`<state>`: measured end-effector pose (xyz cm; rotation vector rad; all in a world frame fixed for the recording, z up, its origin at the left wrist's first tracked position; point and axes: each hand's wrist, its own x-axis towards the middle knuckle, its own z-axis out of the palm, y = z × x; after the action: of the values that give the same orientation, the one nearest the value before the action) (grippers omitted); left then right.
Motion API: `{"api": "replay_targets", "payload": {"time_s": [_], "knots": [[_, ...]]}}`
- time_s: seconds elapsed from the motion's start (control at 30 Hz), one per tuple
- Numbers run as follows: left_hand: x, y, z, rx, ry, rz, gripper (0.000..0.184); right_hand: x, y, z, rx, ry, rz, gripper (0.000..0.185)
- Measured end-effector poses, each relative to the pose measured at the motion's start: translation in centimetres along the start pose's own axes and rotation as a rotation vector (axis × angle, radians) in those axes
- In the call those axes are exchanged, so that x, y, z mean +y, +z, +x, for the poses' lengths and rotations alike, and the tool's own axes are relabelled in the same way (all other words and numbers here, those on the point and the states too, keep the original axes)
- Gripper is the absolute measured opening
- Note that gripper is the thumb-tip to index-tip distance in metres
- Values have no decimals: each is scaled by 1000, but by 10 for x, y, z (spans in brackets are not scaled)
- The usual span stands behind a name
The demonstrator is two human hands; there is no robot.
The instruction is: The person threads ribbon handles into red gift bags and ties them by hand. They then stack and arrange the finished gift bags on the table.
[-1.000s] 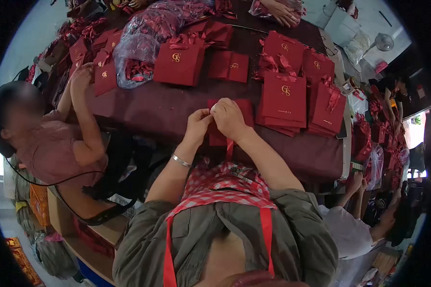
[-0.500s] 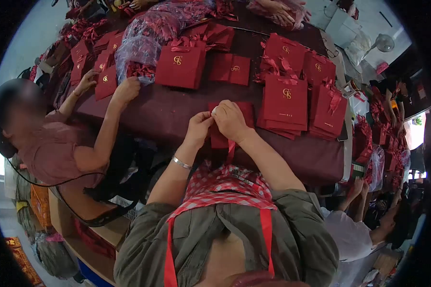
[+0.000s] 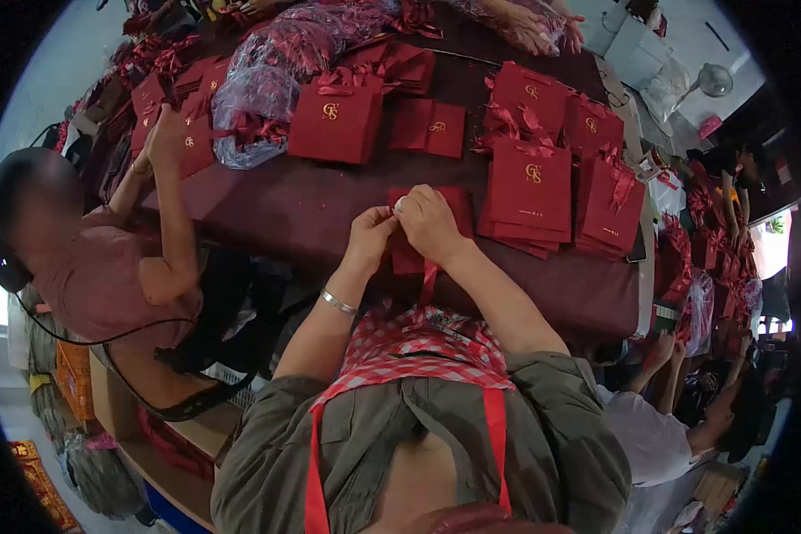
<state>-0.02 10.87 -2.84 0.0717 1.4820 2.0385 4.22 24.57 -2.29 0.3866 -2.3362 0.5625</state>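
Observation:
Just in front of me, a red paper gift bag (image 3: 459,206) lies flat at the table's near edge, mostly under my hands. My left hand (image 3: 373,235) is closed in a pinch at the bag's left side. Touching it, my right hand (image 3: 430,226) is closed too, its fingers bent over the bag. A red ribbon (image 3: 430,283) hangs down below my right wrist; its upper part is hidden by the hands. Something small and white (image 3: 400,205) shows at the meeting fingertips, perhaps a wrap on a finger. What exactly the fingertips pinch is hidden.
Stacks of red bags (image 3: 532,191) with gold lettering stand to the right. Further back are another upright bag (image 3: 334,125), a flat one (image 3: 429,127) and plastic-wrapped bundles (image 3: 262,80). A co-worker (image 3: 107,276) sits at the left; other people's hands show at the far side and right.
The co-worker on the left has raised both hands, bringing them together with a ribbon stretched beside them. Hands at the far side have shifted right. My own hands have barely moved.

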Motion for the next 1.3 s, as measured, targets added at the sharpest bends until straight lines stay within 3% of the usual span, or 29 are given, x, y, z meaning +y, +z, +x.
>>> {"api": "replay_targets", "payload": {"time_s": [0.07,0.17,0.27,0.57,0.87,1.1,1.13,1.23,1.3], "knots": [[-1,-2,3,8,39,-10,11,3,-4,-2,-13,-1,24,9],[5,-7,2,-7,-74,48,13,7,-4,-10,10,21,111,7],[-2,-12,5,-100,-47,-101,12,1,-11,-16,17,267,160,8],[7,-11,3,-136,-138,-100,13,4,-12,-18,-20,303,197,8],[10,-5,0,-50,-141,-90,17,0,-14,-9,-118,333,196,11],[11,-6,-2,-119,-107,-51,19,-6,-19,3,-171,304,153,9],[10,-4,-2,-143,-100,-38,19,1,-13,1,-187,144,71,8],[2,-3,2,9,-28,13,23,1,-12,5,-267,170,-38,9],[3,-3,2,-7,-17,65,24,-7,-17,12,-335,200,-153,13]]}}
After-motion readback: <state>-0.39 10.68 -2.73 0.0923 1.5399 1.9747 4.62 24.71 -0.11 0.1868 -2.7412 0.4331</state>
